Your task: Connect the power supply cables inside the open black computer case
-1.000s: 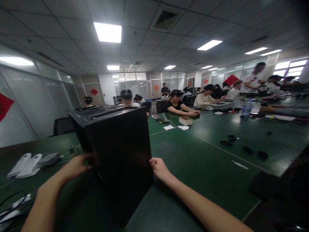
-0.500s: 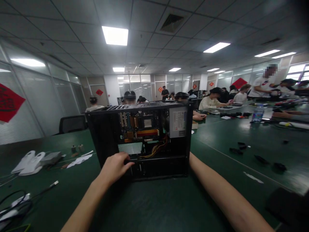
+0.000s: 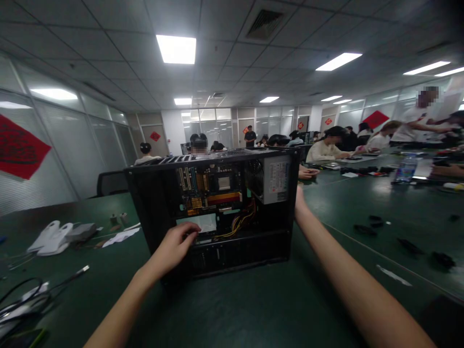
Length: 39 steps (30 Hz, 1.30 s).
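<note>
A black computer case (image 3: 232, 249) stands on the green table with its open side facing me. Inside it I see a motherboard (image 3: 212, 186), a power supply (image 3: 273, 179) at the upper right, and yellow and red cables (image 3: 237, 224). A pale flat panel shows through the lower opening. My left hand (image 3: 181, 238) is closed at the lower crossbar of the case, its fingertips curled over the bar's edge into the opening. At the right side of the case is my right hand (image 3: 299, 197); its fingers are hidden behind the case.
White gloves (image 3: 54, 239), a grey box (image 3: 81, 232) and paper scraps (image 3: 119, 237) lie on the left. Cables (image 3: 27, 309) are near the front left. Small black parts (image 3: 409, 246) and a bottle (image 3: 406, 169) sit on the right. Several people work farther back.
The case has turned a little, showing more of the power supply's fan side. My right hand has come up along the case's right side; my left hand stays at the lower bar.
</note>
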Available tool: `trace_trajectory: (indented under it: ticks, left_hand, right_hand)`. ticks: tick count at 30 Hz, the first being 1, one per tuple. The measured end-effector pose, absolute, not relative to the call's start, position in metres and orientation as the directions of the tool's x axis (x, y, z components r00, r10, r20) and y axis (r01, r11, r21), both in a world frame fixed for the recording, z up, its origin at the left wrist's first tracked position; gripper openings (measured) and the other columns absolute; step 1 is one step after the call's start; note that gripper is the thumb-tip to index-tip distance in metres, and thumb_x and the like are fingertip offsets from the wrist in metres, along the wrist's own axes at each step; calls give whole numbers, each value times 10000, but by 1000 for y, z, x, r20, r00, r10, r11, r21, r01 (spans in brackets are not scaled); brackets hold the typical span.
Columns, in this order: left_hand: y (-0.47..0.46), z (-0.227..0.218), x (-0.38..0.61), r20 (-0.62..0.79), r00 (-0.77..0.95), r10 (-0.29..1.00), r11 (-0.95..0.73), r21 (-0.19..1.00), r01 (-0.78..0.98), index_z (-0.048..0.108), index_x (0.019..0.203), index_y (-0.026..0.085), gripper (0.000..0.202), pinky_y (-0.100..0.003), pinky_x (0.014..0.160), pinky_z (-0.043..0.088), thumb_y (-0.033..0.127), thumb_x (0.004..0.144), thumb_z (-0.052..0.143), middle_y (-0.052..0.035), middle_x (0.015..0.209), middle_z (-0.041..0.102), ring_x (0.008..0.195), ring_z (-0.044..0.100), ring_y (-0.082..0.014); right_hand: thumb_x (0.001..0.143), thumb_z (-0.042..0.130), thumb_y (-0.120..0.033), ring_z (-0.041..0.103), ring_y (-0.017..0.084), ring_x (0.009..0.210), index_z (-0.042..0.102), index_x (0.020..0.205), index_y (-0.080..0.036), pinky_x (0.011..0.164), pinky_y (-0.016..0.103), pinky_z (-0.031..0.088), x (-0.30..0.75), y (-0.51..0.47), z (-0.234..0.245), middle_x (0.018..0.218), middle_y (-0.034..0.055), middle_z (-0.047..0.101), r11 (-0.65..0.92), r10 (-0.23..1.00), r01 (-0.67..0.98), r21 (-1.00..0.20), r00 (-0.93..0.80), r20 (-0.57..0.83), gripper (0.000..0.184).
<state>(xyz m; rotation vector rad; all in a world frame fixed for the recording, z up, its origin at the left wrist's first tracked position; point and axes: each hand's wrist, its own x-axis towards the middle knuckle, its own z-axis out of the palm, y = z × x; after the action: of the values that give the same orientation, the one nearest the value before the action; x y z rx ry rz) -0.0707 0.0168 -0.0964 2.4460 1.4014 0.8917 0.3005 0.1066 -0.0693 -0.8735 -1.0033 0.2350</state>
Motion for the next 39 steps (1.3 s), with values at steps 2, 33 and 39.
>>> trace_trajectory:
  ticks: [2,33,39]
  left_hand:
    - [24,-95,-65,386,380,841,-527,422,738,685,1032,173,260,-339,922,490,311,924,492,-84,1076,719,1021,657,-230]
    - [44,-88,-24,-315,533,786,-418,365,832,737,950,173,400,-246,571,399,512,778,612,-24,794,700,679,593,-180]
    - [30,-90,-41,-285,584,760,-426,460,779,703,889,162,315,-231,589,382,426,822,544,-3,749,630,660,514,-149]
  right_hand:
    - [898,441,-449,401,98,472,426,607,-231,502,237,384,307,85,-53,540,-60,424,683,476,169,-711,634,609,364]
    - [825,535,-212,662,176,724,756,1063,-143,634,260,459,171,120,-126,967,80,757,494,677,778,-388,-625,-390,332]
    - [807,567,-205,650,157,681,761,1062,-179,603,236,444,164,108,-122,903,34,761,542,612,715,-442,-696,-375,322]
